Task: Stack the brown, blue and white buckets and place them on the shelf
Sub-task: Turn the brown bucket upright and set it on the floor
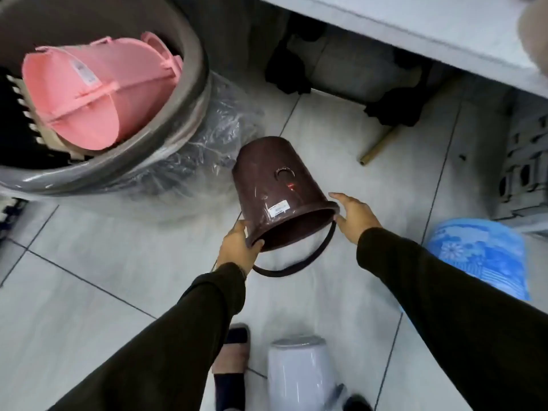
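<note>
A brown bucket [268,185] is held tilted above the tiled floor, its mouth facing me and its dark handle hanging below. My left hand [237,247] grips the rim on the left, thumb inside the mouth. My right hand [355,216] lies against the rim on the right with fingers spread. A blue patterned bucket [480,256] lies on the floor at the right, partly behind my right sleeve. A white bucket [296,378] stands bottom-up on the floor near my feet at the bottom of the view.
A large grey tub [189,114] wrapped in plastic film stands at the left and holds pink plastic items [98,87]. The grey shelf board [415,31] runs across the top right, with dark objects beneath it. A thin pole [376,149] lies on the floor.
</note>
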{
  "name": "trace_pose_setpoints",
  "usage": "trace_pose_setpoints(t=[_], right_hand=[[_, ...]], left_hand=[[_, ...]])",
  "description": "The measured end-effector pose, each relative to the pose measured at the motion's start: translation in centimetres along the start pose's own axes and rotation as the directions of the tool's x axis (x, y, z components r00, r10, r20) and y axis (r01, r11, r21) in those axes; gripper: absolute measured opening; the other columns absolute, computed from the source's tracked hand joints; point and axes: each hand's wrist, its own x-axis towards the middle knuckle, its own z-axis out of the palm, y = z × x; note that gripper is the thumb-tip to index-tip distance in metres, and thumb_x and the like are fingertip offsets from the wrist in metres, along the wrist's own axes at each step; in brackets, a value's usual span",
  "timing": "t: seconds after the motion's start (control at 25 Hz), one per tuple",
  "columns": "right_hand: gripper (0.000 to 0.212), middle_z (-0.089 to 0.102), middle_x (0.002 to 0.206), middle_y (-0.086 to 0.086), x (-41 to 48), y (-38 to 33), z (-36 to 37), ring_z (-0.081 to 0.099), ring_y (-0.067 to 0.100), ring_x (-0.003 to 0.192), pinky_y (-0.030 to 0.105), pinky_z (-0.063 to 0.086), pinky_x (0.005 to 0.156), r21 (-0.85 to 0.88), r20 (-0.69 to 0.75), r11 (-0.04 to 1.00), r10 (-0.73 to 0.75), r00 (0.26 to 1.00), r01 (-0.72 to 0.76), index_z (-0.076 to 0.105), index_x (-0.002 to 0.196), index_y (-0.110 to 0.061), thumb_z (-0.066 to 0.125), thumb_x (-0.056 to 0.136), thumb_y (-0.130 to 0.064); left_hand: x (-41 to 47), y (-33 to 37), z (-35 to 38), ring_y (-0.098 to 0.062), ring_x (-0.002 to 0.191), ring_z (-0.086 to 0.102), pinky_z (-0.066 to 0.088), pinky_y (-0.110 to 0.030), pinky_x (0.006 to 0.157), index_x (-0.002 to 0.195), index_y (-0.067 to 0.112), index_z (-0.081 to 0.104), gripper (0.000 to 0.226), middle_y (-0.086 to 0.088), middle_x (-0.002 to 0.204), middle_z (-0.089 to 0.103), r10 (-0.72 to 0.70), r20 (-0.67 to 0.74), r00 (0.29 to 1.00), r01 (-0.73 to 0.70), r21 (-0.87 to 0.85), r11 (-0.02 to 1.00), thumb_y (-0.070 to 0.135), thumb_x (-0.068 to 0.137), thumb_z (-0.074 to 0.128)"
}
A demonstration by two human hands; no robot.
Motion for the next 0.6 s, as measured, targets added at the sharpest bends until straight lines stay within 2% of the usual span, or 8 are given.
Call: trace_pose_setpoints(t=[0.12, 0.2, 0.36, 0.48, 0.56, 0.6], right_hand=[[0.043, 0.060, 0.129, 0.013, 2.0, -0.4, 2.5, 0.058, 0.033, 0.118, 0.040, 0.047, 0.104, -0.020, -0.033, 0.999, 0.037, 0.999, -0.037, 0.054, 0.131, -0.017, 0.061, 0.090, -0.008], [0.029, 0.060, 0.120, 0.013, 2.2, -0.8, 3.3, 0.061, 0.034, 0.109, 0.041, 0.050, 0.095, -0.042, -0.097, 0.997, 0.054, 0.994, -0.058, 0.056, 0.120, -0.016, 0.060, 0.092, -0.013], [0.023, 0.060, 0.117, 0.008, 1.6, -2.0, 1.7, 0.063, 0.034, 0.099, 0.046, 0.052, 0.087, -0.170, -0.221, 0.985, -0.041, 0.974, 0.003, 0.053, 0.119, -0.024, 0.052, 0.096, -0.026], [0.032, 0.064, 0.124, 0.005, 2.0, -3.4, -1.1, 0.063, 0.031, 0.108, 0.048, 0.050, 0.094, -0.075, -0.351, 0.996, -0.076, 0.933, 0.053, 0.051, 0.128, -0.026, 0.054, 0.096, -0.031], [0.053, 0.053, 0.142, 0.009, 2.1, -3.7, -2.5, 0.055, 0.033, 0.124, 0.050, 0.046, 0.103, 0.006, -0.303, 1.000, 0.005, 0.953, -0.004, 0.039, 0.143, -0.022, 0.059, 0.094, -0.024], [0.066, 0.042, 0.151, 0.010, 2.1, -3.6, -2.9, 0.050, 0.037, 0.130, 0.052, 0.043, 0.107, 0.001, -0.236, 0.996, 0.085, 0.968, -0.087, 0.030, 0.150, -0.020, 0.062, 0.093, -0.019]], left_hand=[[1.8, -1.7, 1.7, -0.032, 0.114, 0.056, 0.043, -0.032, 0.092, 0.125, 0.008, 0.046, 0.046, -0.015, 0.126, 0.058, 0.000, 0.088, 0.996, -0.005, 0.055, 0.998, 0.021, 0.086, 0.068], [2.3, -2.5, 2.3, -0.035, 0.111, 0.057, 0.040, -0.031, 0.086, 0.123, 0.004, 0.047, 0.040, -0.018, 0.121, 0.059, -0.045, 0.119, 0.992, 0.037, 0.069, 0.997, 0.022, 0.091, 0.062], [2.4, -2.1, 0.7, -0.031, 0.099, 0.062, 0.042, -0.028, 0.081, 0.109, 0.011, 0.055, 0.023, -0.014, 0.107, 0.067, -0.037, 0.116, 0.993, 0.048, -0.088, 0.995, 0.029, 0.094, 0.056], [2.8, 0.5, -1.7, -0.027, 0.086, 0.067, 0.050, -0.026, 0.075, 0.104, 0.019, 0.053, 0.016, -0.011, 0.100, 0.071, 0.001, 0.047, 0.999, 0.010, -0.225, 0.974, 0.032, 0.096, 0.054], [3.1, 2.5, -3.1, -0.024, 0.077, 0.065, 0.052, -0.023, 0.070, 0.100, 0.021, 0.051, 0.012, -0.010, 0.090, 0.070, 0.034, 0.033, 0.999, -0.025, -0.255, 0.967, 0.033, 0.096, 0.053], [3.4, 3.4, -3.3, -0.025, 0.073, 0.063, 0.056, -0.028, 0.072, 0.098, 0.020, 0.050, 0.012, -0.011, 0.085, 0.068, 0.036, 0.054, 0.998, -0.019, -0.279, 0.960, 0.032, 0.096, 0.053]])
